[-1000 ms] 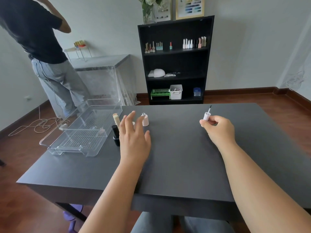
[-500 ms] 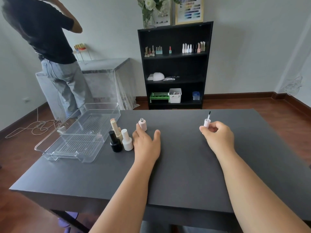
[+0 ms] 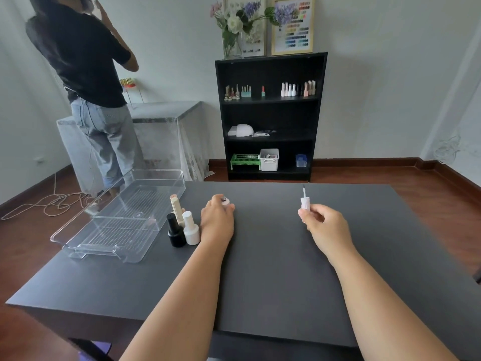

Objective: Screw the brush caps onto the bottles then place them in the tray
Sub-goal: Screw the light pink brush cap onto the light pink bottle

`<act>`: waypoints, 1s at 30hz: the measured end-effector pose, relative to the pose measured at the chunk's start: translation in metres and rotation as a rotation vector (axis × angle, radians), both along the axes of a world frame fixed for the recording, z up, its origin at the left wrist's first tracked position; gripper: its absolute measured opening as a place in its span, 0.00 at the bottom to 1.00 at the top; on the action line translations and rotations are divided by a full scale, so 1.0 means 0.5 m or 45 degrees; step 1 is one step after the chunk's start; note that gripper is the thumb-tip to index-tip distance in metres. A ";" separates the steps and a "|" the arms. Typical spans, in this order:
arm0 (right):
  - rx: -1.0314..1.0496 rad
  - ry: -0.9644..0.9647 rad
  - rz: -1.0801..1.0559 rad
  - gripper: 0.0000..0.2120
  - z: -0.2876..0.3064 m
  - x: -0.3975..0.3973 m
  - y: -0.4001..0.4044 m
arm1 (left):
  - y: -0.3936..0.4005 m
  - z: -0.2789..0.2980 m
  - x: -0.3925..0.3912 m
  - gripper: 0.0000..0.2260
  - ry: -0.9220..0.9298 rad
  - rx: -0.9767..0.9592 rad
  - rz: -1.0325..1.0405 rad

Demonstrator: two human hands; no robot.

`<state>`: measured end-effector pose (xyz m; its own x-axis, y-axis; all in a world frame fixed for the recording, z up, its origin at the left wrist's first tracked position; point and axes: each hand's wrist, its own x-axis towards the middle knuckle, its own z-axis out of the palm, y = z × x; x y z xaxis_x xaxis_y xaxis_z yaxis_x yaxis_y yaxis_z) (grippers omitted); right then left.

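My left hand (image 3: pixel 217 220) is wrapped around a small pale pink open bottle (image 3: pixel 225 201) that stands on the dark table (image 3: pixel 273 269); only the bottle's neck shows past my fingers. My right hand (image 3: pixel 321 224) holds a pale brush cap (image 3: pixel 304 201) upright, its thin brush pointing up. A clear plastic tray (image 3: pixel 86 238) sits at the table's left, with nothing in it. Beside it stand three capped bottles: a black one (image 3: pixel 175 233), a white one (image 3: pixel 190 229) and a taller beige one (image 3: pixel 177 209).
Another person (image 3: pixel 91 82) stands at the back left, facing away, near a plastic-covered side table (image 3: pixel 161 118). A black shelf unit (image 3: pixel 269 115) with bottles and bins stands against the far wall. Cables lie on the wooden floor at the left.
My left hand slid forward and to the right and closed around the pink bottle. My right hand keeps the brush cap raised. The view tilted up a little.
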<state>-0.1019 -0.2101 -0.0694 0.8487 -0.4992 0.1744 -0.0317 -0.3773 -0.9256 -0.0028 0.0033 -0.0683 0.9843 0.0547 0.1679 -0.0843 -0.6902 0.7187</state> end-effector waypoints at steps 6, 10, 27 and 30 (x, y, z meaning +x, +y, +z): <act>0.145 -0.039 0.161 0.09 0.002 0.001 0.013 | 0.001 -0.006 -0.027 0.10 -0.242 0.050 -0.154; 0.239 -0.148 0.211 0.06 0.015 -0.008 0.022 | 0.000 -0.010 -0.035 0.11 -0.288 -0.085 -0.236; 0.057 -0.245 0.313 0.08 0.021 -0.015 0.043 | -0.012 -0.020 -0.041 0.14 -0.460 -0.071 -0.396; 0.014 -0.249 0.331 0.08 0.022 -0.015 0.047 | -0.012 -0.017 -0.045 0.14 -0.449 -0.066 -0.396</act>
<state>-0.1092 -0.1867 -0.0582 0.8989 -0.2727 0.3429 0.2436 -0.3395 -0.9085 -0.0251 -0.0027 -0.0767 0.8387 -0.2163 0.4999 -0.5264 -0.5578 0.6417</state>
